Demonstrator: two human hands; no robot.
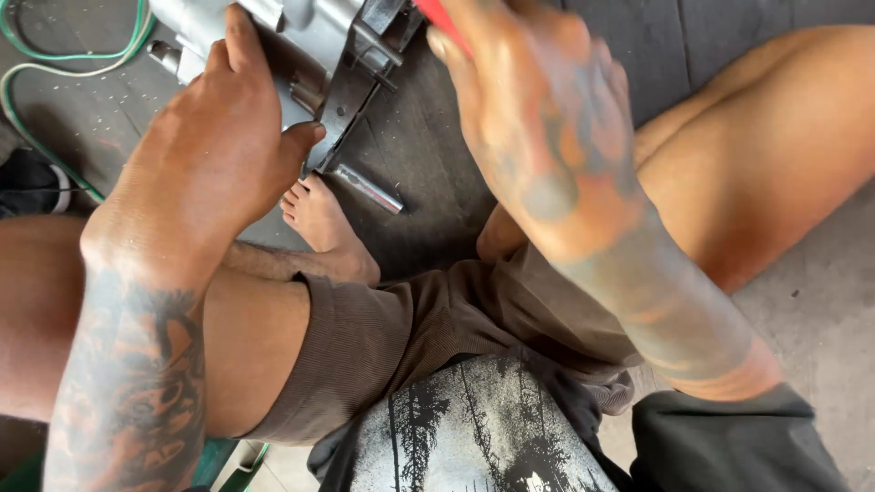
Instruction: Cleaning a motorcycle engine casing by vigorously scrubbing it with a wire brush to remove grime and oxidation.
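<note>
Dark mat (428, 173) on concrete floor (820, 301)

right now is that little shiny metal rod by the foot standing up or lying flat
Lying flat. The metal rod rests lengthwise on the dark mat, angled diagonally, beside the bare foot; neither hand touches it.

hands 2 (205, 155) (547, 128) | metal rod 1 (367, 189) | hoses 2 (55, 68)

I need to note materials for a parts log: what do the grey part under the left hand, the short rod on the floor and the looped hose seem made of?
Grey part: probably cast metal, dull matte grey. Short rod: likely steel, with bright highlights along it. Looped hose: seemingly flexible plastic or rubber, green and bending in smooth curves. The left hand rests on the grey part.
</note>
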